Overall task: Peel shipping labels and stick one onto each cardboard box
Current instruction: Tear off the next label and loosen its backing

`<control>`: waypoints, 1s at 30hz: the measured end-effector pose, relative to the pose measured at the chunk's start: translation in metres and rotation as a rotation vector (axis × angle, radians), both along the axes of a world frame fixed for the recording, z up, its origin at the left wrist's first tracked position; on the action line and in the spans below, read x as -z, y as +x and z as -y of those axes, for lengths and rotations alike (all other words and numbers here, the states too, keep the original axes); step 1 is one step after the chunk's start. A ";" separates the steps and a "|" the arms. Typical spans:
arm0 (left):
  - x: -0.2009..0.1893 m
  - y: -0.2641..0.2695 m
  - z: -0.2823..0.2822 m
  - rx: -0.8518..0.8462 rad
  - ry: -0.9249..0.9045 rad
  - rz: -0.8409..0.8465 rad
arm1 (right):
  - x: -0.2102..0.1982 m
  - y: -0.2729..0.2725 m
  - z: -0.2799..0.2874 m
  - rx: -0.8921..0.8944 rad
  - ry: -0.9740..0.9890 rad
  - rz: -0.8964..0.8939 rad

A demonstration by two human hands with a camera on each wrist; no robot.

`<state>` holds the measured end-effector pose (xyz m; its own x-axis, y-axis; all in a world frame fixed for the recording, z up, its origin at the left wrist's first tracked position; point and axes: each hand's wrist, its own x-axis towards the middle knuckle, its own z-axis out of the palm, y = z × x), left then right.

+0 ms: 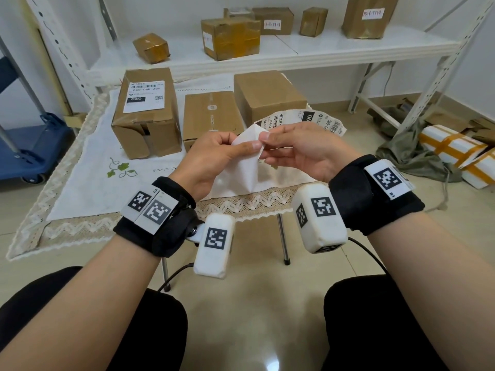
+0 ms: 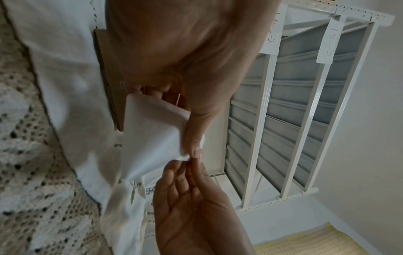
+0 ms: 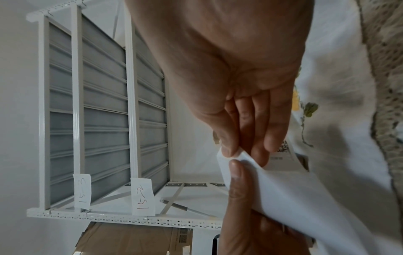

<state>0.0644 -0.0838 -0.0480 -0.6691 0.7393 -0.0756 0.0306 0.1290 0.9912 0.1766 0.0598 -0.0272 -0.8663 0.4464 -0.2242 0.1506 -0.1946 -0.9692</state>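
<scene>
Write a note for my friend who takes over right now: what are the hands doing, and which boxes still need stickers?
Left hand: pinches the white backing sheet.
Right hand: pinches the label strip at the same corner.
On the table: left box is labelled; middle box and right box show no label.
Left: finish peeling, stick one on each.
</scene>
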 end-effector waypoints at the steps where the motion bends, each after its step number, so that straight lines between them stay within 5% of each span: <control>1: -0.001 -0.001 0.000 -0.001 -0.005 0.003 | -0.001 0.000 0.000 -0.001 0.002 0.002; 30: -0.009 -0.016 0.005 -0.020 -0.026 0.002 | -0.004 -0.002 0.001 0.031 -0.026 -0.017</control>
<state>0.0487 -0.0884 -0.0388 -0.6835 0.7236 -0.0960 0.0259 0.1555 0.9875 0.1747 0.0591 -0.0231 -0.8559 0.4673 -0.2216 0.1278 -0.2241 -0.9662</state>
